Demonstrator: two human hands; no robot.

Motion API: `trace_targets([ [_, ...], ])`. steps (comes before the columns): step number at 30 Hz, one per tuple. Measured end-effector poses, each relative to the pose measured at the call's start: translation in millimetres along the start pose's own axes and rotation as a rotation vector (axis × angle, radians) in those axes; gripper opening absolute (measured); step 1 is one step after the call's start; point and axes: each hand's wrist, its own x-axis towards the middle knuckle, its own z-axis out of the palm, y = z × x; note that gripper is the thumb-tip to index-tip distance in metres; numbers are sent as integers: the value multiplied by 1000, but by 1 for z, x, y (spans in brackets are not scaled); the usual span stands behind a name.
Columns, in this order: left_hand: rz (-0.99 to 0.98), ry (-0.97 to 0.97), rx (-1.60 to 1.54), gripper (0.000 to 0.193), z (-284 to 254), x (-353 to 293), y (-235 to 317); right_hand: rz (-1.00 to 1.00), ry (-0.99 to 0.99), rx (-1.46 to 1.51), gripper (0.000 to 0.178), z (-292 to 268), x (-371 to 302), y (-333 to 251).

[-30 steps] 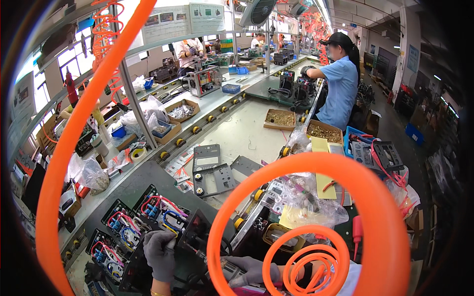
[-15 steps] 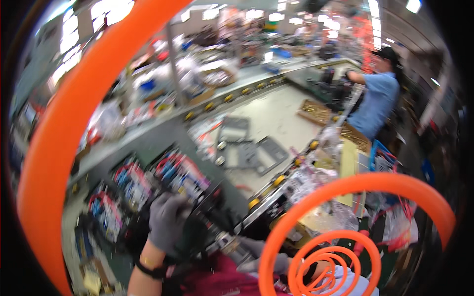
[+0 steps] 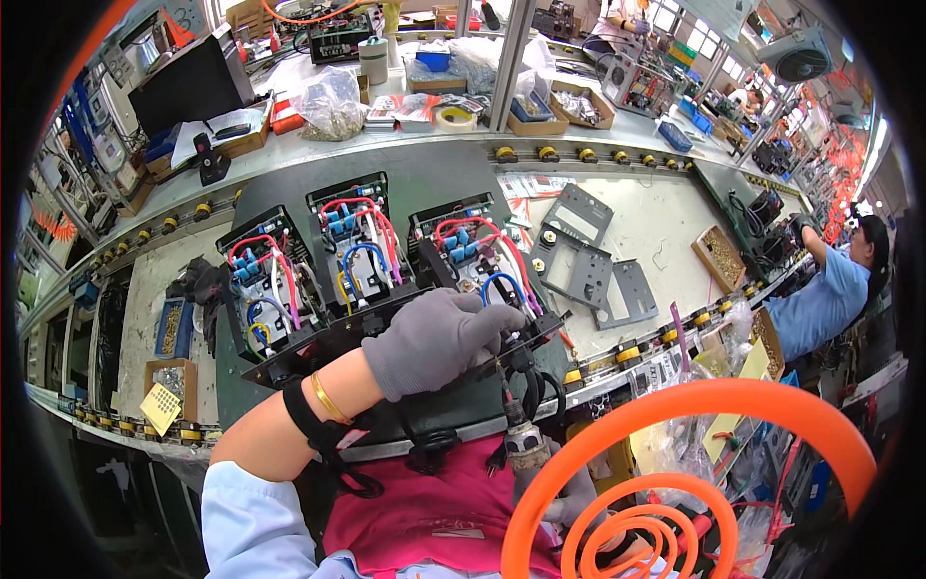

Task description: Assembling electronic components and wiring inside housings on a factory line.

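My left hand [image 3: 434, 338], in a grey glove, reaches over the front panel of the rightmost of three open black device units [image 3: 473, 246]. Its thumb and fingertips come together at the panel's right part; what they pinch is too small to make out. In my right hand [image 3: 577, 490], also gloved and partly behind an orange coil, is a metal power screwdriver [image 3: 526, 446]. The tool points up, its bit close below my left fingertips. Left of that unit stand the middle unit [image 3: 357, 241] and the left unit [image 3: 270, 289], both with red, blue and white wires showing.
An orange coiled hose [image 3: 694, 391] loops across the lower right. Grey metal plates [image 3: 579, 265] lie on the white surface beyond the dark board. Small boxes of screws [image 3: 174, 328] stand at left. A co-worker in blue [image 3: 830, 289] works at far right.
The view has swung and steadied, showing the units more centrally. My left hand now lies at the rightmost unit's front panel, and the screwdriver points up beneath it.
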Motion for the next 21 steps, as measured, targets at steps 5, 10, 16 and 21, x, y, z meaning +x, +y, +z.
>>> trace_targets([
  [5,52,-8,19,31,-2,5,-3,-185,-46,-79,69,34,-27,-27],
  [10,-15,-101,-105,17,-1,11,-9,-25,-579,-143,67,108,-166,7],
  [16,55,-167,58,11,-8,23,6,108,-747,36,64,127,-265,23],
  [21,-95,-181,-43,16,-10,20,12,145,-641,101,63,118,-287,27],
])
